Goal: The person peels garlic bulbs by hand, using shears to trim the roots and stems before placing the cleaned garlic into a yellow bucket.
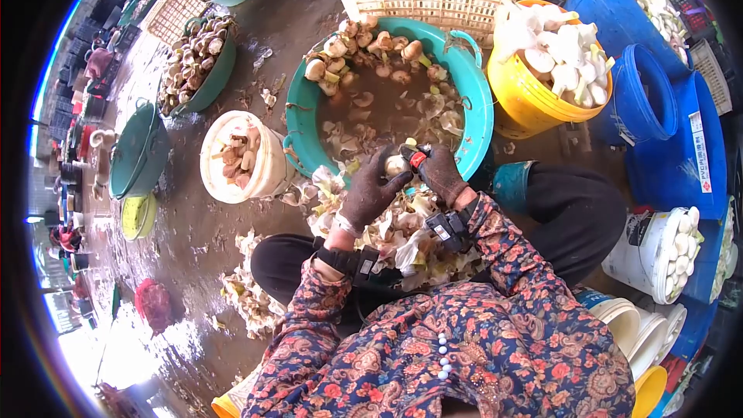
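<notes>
garlic bulb (396,166) half-hidden in curled left grip (374,192), obscured tool (417,159) in clenched right grip (443,174)

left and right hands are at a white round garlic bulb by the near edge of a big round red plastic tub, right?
The tub's colour is wrong. In the head view, left hand and right hand are at a white round garlic bulb by the near edge of a big round teal plastic tub.

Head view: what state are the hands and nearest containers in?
Left dark-gloved hand, gripping a white bulb
Right dark-gloved hand, holding a red-and-black object
Round teal plastic tub, open, partly filled
Yellow plastic bucket, open, heaped full
White plastic bucket, open, partly filled
</notes>
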`<act>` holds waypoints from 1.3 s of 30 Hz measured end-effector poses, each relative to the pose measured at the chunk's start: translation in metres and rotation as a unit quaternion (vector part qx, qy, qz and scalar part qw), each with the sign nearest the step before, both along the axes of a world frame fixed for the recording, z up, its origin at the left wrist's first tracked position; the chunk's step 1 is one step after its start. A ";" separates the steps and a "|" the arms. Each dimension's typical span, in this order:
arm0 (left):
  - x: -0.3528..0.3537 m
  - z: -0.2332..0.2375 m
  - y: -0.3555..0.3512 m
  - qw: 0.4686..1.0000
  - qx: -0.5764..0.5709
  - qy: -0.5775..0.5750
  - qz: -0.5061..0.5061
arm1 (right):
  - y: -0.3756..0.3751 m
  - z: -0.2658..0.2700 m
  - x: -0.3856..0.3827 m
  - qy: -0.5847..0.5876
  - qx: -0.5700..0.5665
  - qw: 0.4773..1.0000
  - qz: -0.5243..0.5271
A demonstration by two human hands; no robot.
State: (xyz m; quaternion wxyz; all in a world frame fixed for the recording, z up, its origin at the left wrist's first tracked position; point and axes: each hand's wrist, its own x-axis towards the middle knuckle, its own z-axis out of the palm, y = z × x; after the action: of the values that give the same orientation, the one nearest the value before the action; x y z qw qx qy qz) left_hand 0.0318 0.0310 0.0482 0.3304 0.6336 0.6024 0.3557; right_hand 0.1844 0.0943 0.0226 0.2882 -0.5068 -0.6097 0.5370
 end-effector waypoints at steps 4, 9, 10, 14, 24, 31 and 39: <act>-0.011 -0.028 -0.005 0.999 0.041 -0.001 0.002 | -0.004 0.010 0.001 -0.017 0.033 0.998 0.041; -0.014 -0.012 -0.009 0.934 -0.055 -0.353 -0.011 | -0.006 0.010 0.005 0.127 -0.139 0.980 0.066; -0.015 -0.004 -0.014 0.990 0.104 -0.066 -0.072 | -0.006 -0.009 0.002 0.127 -0.138 0.980 0.067; 0.005 -0.003 -0.020 0.956 0.005 -0.293 -0.007 | -0.008 -0.021 -0.007 0.078 -0.008 0.996 0.030; 0.002 0.005 -0.014 0.869 -0.167 -0.462 0.050 | -0.007 0.019 0.003 0.325 -0.131 0.931 0.106; -0.013 -0.011 -0.025 0.973 -0.111 -0.201 -0.017 | 0.005 0.009 0.011 0.314 -0.196 0.927 -0.055; -0.054 -0.016 -0.046 0.976 -0.218 -0.002 -0.029 | 0.012 -0.005 0.027 0.340 -0.120 0.932 0.016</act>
State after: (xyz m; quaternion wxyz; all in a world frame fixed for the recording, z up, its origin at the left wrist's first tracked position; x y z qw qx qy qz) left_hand -0.0219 -0.0151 0.0322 0.4719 0.5632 0.6460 0.2071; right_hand 0.2117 0.1063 0.0181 0.4070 -0.3147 -0.4139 0.7510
